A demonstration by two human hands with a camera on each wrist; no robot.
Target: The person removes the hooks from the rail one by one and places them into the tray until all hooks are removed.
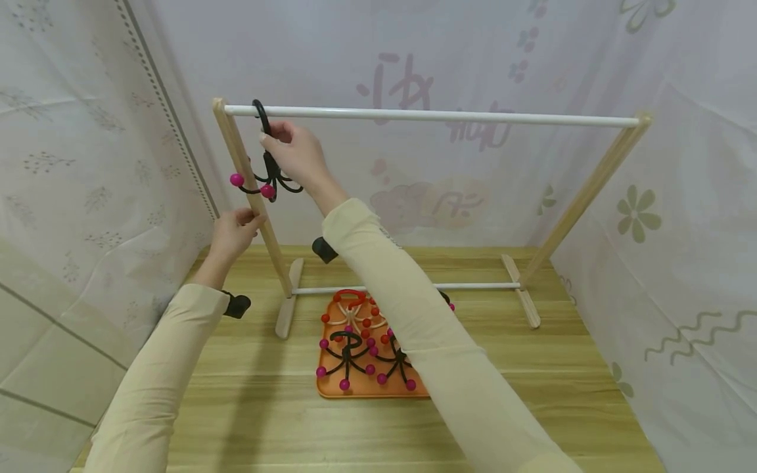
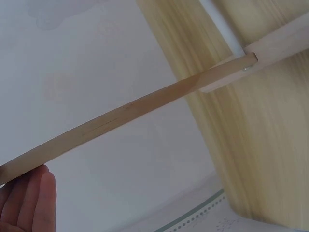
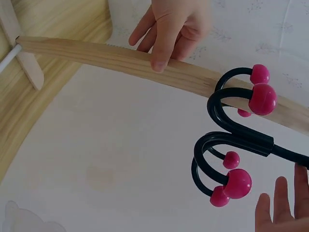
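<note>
A black multi-arm hanger hook (image 1: 272, 169) with pink ball tips hangs by its curved top over the left end of the white rod (image 1: 414, 115). My right hand (image 1: 298, 154) pinches its stem just below the curve. In the right wrist view, fingertips touch the black stem at the lower right, and the pink balls (image 3: 263, 99) spread leftward. Lower down, my left hand (image 1: 232, 233) grips the left wooden post (image 1: 266, 226) of the rack. The right wrist view shows that thumb across the post's face; in the left wrist view, fingers (image 2: 44, 198) lie against its underside.
Below the rack, an orange tray (image 1: 378, 395) holds several similar hooks, black with pink balls and white with red balls. My right sleeve covers part of it. The rack's lower rod (image 1: 479, 286) and wooden feet (image 1: 520, 295) sit on the wood-grain table (image 1: 579, 394).
</note>
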